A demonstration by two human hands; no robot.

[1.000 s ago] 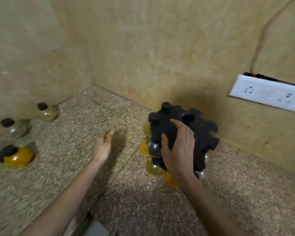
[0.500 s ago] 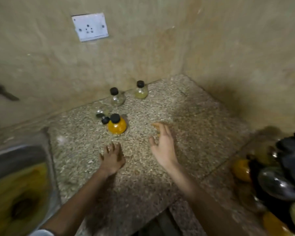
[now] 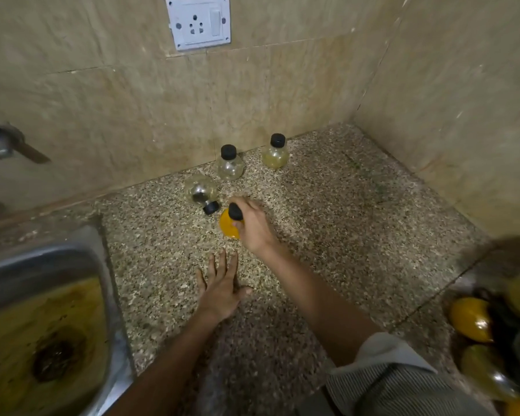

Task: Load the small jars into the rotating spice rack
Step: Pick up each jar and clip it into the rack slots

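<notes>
Glass, so likely fragile and slick, the orange jar (image 3: 228,228) at frame centre sits in the right hand (image 3: 254,226), closed round its neck, while the left hand (image 3: 221,288) rests open, empty, on the surface (image 3: 342,220).

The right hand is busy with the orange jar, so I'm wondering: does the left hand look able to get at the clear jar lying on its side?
Probably yes. The left hand lies flat and empty on the counter, and bare counter runs from it to the tipped jar.
</notes>
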